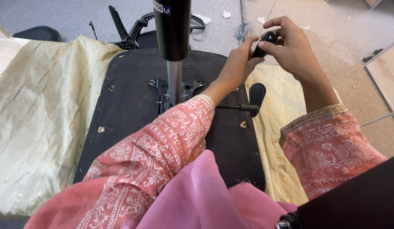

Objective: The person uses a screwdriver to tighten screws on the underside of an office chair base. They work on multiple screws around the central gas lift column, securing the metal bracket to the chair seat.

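An upturned black chair seat (pixel 133 93) lies on a pale green cloth (pixel 40 106). A black and silver gas cylinder (pixel 173 46) stands up from the metal mechanism at its centre. A black paddle lever (pixel 256 96) sticks out to the right of the mechanism. My left hand (pixel 238 63) and my right hand (pixel 292 44) meet above the seat's far right corner. Both grip a small black knob-like part (pixel 264 42) between their fingers. Pink patterned sleeves cover both forearms.
Black chair base legs (pixel 125 29) lie on the grey carpet beyond the seat. A coil of grey cable (pixel 241 30) and paper scraps are on the floor farther back. A flat panel (pixel 387 76) lies at the right. A dark object (pixel 358 203) fills the lower right corner.
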